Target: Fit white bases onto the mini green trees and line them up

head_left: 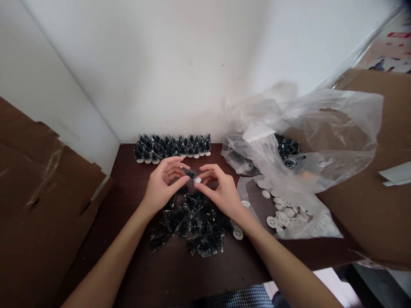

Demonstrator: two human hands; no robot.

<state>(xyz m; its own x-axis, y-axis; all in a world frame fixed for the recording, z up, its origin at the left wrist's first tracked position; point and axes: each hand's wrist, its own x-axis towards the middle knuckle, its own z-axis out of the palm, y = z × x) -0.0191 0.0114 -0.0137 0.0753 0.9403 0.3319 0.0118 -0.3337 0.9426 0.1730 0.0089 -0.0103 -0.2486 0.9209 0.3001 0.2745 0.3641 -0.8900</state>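
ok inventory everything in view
table: one, dark brown, centre
wall: one, white, behind
boxes: two, brown, both sides
standing trees: dozens, dark, back
loose trees: many, dark, middle
held tree: one, dark, above these
held disc: one, white, beside it
bags: apparently two, clear, right
bagged trees: several, dark, right
loose discs: many, white, right
cloth: one, checked blue, bottom
printed sheet: one, multicoloured, upper right
left grip: one, bare, on held tree
right grip: one, bare, on held disc

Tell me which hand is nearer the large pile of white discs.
Right. The right hand is left of the pile of white discs, pinching a white base; the left hand is farther left, holding a small tree.
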